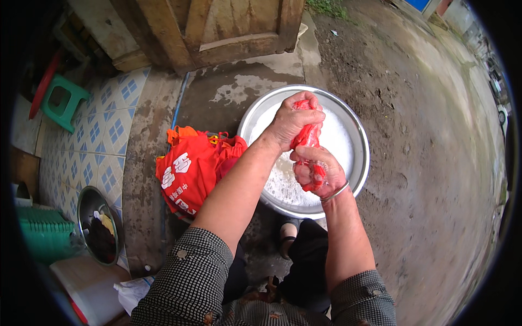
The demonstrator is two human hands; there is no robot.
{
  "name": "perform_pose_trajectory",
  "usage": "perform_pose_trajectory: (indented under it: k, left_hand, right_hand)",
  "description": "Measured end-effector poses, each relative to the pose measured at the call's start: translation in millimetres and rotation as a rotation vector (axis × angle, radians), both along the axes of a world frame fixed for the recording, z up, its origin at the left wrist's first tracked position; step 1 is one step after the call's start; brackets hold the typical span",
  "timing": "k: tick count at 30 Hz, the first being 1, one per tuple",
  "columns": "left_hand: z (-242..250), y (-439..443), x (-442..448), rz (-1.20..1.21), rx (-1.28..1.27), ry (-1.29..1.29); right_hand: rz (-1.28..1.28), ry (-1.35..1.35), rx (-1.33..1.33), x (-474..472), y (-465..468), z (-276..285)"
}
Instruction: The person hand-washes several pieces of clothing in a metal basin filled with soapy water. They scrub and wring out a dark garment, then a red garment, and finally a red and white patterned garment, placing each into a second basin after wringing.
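A wet red cloth (306, 136), partly covered in suds, is bunched and stretched between my two hands. My left hand (295, 120) is closed around its upper end. Lower and slightly to the right, my right hand (320, 171) grips the other end, with folds showing between the fingers; a bangle circles that wrist. Both hands are above a large round metal basin (362, 163) holding foamy water (289, 187). To the left of the basin lies a heap of red and orange garments (195, 163), the top one bearing white printing.
A metal bowl (81, 203) with dark and light cloths stands on the tiled floor at left, near green baskets (45, 232) and a plastic box (87, 285). Farther up are a green stool (65, 102) and a wooden door (236, 36). Bare ground (428, 163) extends right.
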State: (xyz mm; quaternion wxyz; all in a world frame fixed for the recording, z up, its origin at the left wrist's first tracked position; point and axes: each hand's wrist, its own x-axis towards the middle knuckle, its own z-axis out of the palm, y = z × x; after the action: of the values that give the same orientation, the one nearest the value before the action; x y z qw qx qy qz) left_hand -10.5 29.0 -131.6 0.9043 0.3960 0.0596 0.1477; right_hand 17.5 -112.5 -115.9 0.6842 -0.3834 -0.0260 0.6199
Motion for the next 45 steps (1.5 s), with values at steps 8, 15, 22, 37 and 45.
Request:
perform_pose_trajectory:
  k: [8, 15, 22, 37, 45]
  left_hand:
    - [-8.1, -20.2, 18.9, 0.317, 0.578, 0.191]
    - [-17.8, -34.5, 23.1, 0.569, 0.913, 0.298]
    - [-26.4, -39.4, 20.5, 0.612, 0.953, 0.429]
    - [-67.1, -26.9, 21.4, 0.538, 0.069, 0.515]
    - [-46.1, 12.2, -8.6, -0.05, -0.006, 0.094]
  right_hand:
    - [0.04, -0.581, -0.384, 12.6, 1.4, -3.8]
    - [-0.002, -1.018, -0.373, 15.5, 8.0, -36.0]
    - [-0.074, -1.359, -0.44, 14.6, 10.4, -64.5]
    - [-0.141, -1.42, -0.567, 4.4, 16.3, -84.5]
    - [-0.008, 0.497, 0.11, 26.3, -7.3, -37.8]
